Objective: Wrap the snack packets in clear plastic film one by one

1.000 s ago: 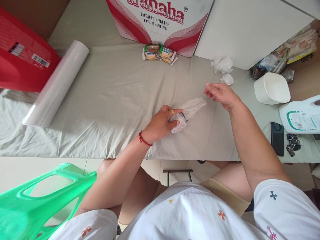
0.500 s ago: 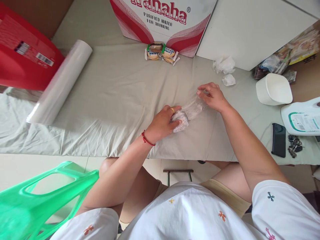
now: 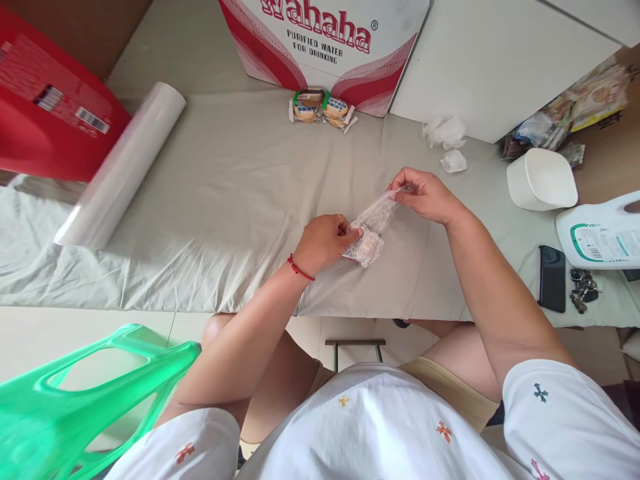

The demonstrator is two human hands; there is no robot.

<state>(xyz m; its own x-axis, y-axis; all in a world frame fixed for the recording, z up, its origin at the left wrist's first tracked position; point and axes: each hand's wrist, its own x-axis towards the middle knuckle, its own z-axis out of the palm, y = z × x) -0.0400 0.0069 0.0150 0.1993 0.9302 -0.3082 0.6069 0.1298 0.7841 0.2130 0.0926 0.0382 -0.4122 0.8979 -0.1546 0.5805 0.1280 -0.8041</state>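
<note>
Wrapped packet [image 3: 369,249] and clear plastic film [image 3: 377,210], nearer you than the red-and-white water carton [image 3: 323,70] on the cloth-covered worktop [image 3: 225,180]. Your left hand [image 3: 325,241] has its grip clamped on the packet, the thumb lying over the top; you wear a red cord [image 3: 301,268] at that wrist. Your right hand [image 3: 425,195], a little nearer the carton, has its fingertips together on the far end of the film, which stretches slantwise from the packet. Whether the packet rests on the cloth or is slightly raised cannot be told.

Touching the foot of the carton, on your side: small snack packs [image 3: 337,112]. Left of the carton: a roll of plastic [image 3: 123,163], lying aslant, and a large red container [image 3: 55,133]. Just right of the carton: crumpled clear plastic [image 3: 450,131]. Farther right of the carton, and progressively nearer you: a white tub [image 3: 523,187], a white jug [image 3: 603,233], a dark phone [image 3: 552,279] and, just beside the phone, keys [image 3: 584,291].
</note>
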